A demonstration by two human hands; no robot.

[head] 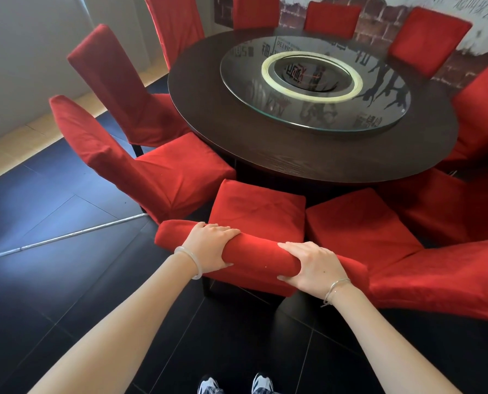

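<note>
Chair back (261,260) | under curled fingers (225,231) | left hand (208,247) grips | right hand (313,267) grips

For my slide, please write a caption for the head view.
Left hand and right hand grip the backrest of a red chair at a round table.

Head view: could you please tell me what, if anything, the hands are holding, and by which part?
Both grip the red fabric-covered chair by its backrest's top edge, left hand beside right hand.
</note>
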